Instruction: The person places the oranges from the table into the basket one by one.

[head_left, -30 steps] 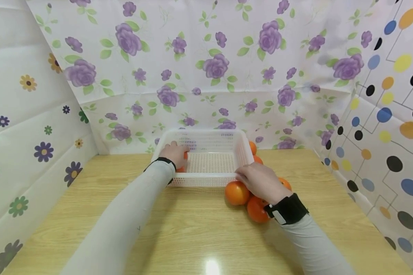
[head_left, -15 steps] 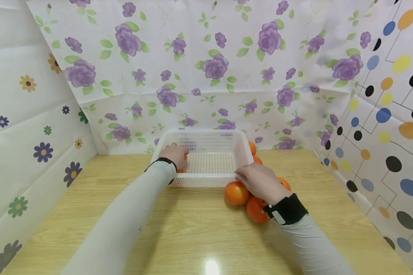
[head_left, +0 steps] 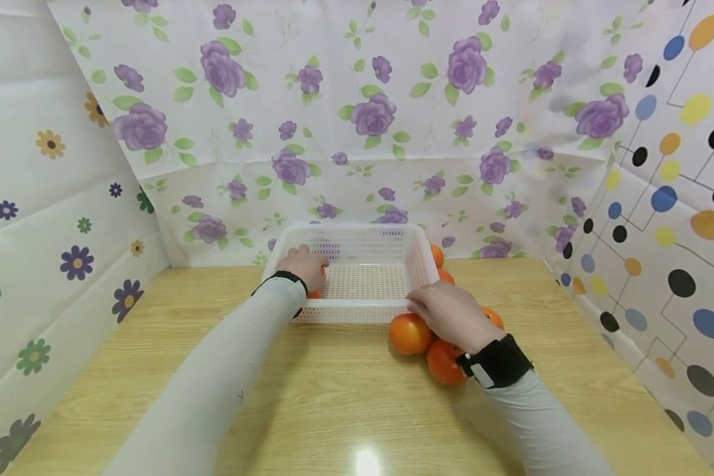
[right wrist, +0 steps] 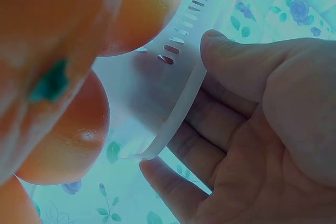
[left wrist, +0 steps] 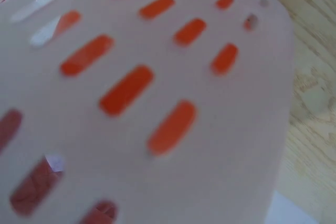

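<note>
And the right hand (head_left: pixel 452 317) has its fingers (right wrist: pixel 215 121) clamped on the basket (head_left: pixel 357 311) at its near right corner, loose fruit (head_left: pixel 409 334) beside it on the desk (head_left: pixel 333 396); inside, left, the left hand (head_left: pixel 305 267) covers inner fruit (head_left: pixel 314 293), grip impossible to tell!

The left hand (head_left: pixel 305 266) hides most of the fruit (head_left: pixel 314 293) in the basket (head_left: pixel 345 312). The right hand (head_left: pixel 449 314) covers part of another fruit (head_left: pixel 494 318). From the left wrist, the basket looks blurry.
</note>
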The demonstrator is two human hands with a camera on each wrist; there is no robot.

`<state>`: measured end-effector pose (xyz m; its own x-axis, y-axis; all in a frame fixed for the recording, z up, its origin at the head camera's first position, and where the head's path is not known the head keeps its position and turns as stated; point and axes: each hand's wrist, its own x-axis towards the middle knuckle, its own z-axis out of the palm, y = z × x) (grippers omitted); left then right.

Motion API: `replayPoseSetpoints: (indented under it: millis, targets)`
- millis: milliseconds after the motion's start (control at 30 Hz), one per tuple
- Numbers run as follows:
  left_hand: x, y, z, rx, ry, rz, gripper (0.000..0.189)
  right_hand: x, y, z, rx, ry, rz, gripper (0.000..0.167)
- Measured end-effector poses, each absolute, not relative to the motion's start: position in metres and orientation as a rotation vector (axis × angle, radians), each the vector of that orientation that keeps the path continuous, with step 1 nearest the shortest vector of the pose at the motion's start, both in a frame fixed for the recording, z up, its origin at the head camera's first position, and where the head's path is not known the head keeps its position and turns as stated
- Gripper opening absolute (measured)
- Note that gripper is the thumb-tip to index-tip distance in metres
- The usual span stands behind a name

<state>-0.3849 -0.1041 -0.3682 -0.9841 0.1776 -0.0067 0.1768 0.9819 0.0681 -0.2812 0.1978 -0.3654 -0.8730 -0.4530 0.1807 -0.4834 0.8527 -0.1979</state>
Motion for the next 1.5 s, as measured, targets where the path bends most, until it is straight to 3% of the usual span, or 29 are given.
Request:
replayPoseSetpoints:
  millis: [733,933,1500]
  targets:
    - [-0.377,-0.117,-0.354,0.341,3.121,0.241,0.053,-0.283,0.198,-0.366,0.762,-2.865,0.373,0.015]
    - [-0.352,-0.123,-0.346,0.477,3.202,0.42,0.051,-0.284,0.199,-0.368,0.74,-2.881,0.397,0.014]
    - [-0.286,-0.125,-0.37,0.971,3.443,0.524,0.057,-0.283,0.201,-0.37,0.795,-2.823,0.363,0.008]
